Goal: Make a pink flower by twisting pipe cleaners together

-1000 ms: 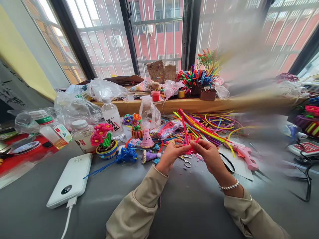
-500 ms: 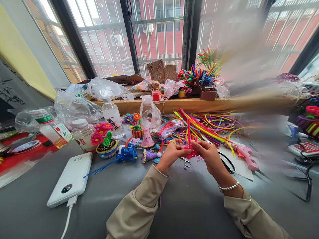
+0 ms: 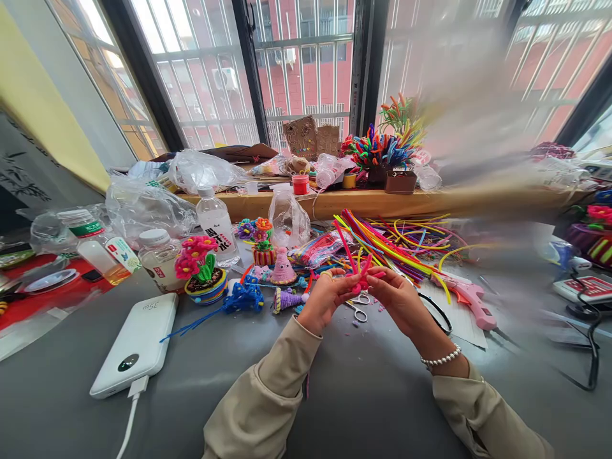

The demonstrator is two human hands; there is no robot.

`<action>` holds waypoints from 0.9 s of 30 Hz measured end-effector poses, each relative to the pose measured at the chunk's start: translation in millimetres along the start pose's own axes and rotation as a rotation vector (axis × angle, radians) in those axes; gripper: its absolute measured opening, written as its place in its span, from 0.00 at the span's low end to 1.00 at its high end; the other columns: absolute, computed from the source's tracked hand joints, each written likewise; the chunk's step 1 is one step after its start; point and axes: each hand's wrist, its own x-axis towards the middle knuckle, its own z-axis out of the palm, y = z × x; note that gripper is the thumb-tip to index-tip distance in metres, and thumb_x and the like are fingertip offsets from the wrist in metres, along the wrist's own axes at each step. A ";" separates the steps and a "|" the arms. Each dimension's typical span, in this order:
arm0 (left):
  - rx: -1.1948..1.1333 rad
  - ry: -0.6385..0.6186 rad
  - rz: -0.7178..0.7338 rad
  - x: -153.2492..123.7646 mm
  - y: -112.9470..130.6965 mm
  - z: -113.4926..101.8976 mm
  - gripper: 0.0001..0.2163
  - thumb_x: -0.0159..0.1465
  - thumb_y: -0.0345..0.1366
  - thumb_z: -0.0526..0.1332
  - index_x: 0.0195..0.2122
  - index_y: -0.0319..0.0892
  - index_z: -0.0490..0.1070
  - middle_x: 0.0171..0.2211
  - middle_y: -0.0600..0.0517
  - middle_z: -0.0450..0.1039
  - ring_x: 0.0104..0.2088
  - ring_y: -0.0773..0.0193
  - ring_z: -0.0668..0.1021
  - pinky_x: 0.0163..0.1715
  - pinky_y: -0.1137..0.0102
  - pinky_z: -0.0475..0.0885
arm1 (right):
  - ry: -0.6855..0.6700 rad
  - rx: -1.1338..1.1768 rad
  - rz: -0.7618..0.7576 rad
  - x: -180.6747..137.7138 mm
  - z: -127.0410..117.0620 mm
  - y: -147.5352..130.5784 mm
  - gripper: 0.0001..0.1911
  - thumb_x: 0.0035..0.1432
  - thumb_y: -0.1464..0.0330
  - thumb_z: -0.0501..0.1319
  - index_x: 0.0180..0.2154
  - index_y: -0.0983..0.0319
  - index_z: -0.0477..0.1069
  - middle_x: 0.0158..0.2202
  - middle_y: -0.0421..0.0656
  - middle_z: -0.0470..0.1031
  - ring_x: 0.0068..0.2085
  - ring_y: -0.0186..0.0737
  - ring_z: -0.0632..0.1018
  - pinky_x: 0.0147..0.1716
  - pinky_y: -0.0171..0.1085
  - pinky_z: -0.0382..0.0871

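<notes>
Both of my hands meet over the middle of the grey table (image 3: 363, 389). My left hand (image 3: 327, 297) and my right hand (image 3: 399, 298) each pinch the same pink pipe cleaner (image 3: 361, 275), which is bent into small loops with loose ends sticking up between my fingertips. All my fingers are curled in on it. Small scissors (image 3: 357, 308) lie on the table just beneath my hands. A heap of coloured pipe cleaners (image 3: 396, 241) spreads out right behind them.
Small pipe-cleaner flower pots (image 3: 203, 271) and cones (image 3: 283, 268) stand left of my hands. A white power bank (image 3: 136, 343) with its cable lies at the front left. A pink glue gun (image 3: 466, 299) rests to the right. Water bottles (image 3: 217, 226) and plastic bags crowd the back left.
The pink pipe cleaner's upright end has swung from vertical to a spread of short ends, as my fingers turned it. My hands stayed in the same spot.
</notes>
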 end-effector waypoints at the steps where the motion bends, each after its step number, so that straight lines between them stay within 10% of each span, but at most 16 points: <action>1: -0.004 0.000 -0.003 -0.2 0.0 0.4 0.16 0.46 0.28 0.65 0.30 0.39 0.57 0.26 0.50 0.72 0.24 0.71 0.75 0.27 0.77 0.70 | 0.015 0.011 -0.001 0.3 -0.3 0.7 0.08 0.39 0.67 0.66 0.27 0.59 0.71 0.27 0.36 0.71 0.29 0.28 0.70 0.31 0.29 0.64; 27: 0.123 0.094 0.248 0.2 -5.2 1.2 0.25 0.40 0.30 0.69 0.34 0.41 0.54 0.21 0.57 0.70 0.21 0.71 0.74 0.26 0.75 0.67 | 0.116 -0.435 -0.087 -1.8 4.9 5.2 0.13 0.41 0.58 0.62 0.21 0.62 0.69 0.17 0.36 0.64 0.20 0.29 0.62 0.20 0.32 0.54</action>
